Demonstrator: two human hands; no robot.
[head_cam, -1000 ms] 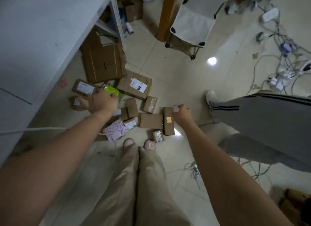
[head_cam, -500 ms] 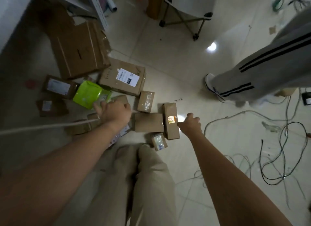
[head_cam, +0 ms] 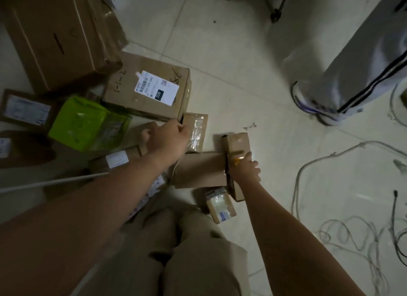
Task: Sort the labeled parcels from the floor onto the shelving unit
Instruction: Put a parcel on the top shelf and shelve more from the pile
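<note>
Cardboard parcels lie scattered on the tiled floor. My right hand [head_cam: 245, 167] grips a narrow brown box [head_cam: 236, 144] with yellow tape, its fingers curled over the box's side. My left hand [head_cam: 169, 139] reaches over a small taped box [head_cam: 197, 130], fingers at its left edge; whether it holds the box cannot be told. A flat brown box [head_cam: 198, 172] lies between the two hands. Behind them sits a larger box with a white label [head_cam: 152, 86], and a green packet [head_cam: 86, 123] lies to the left. A tiny taped parcel [head_cam: 220, 204] rests near my knees.
A big plain carton [head_cam: 55, 35] stands at the back left. Another person's leg in grey striped trousers and a shoe [head_cam: 312, 106] stands at the right. Loose cables [head_cam: 352, 207] trail over the floor at the right. More small labelled boxes [head_cam: 24, 108] lie at the far left.
The view has dropped closer to the floor. My right hand moved left onto the narrow box and took hold of it. My left hand moved right to the small taped box.
</note>
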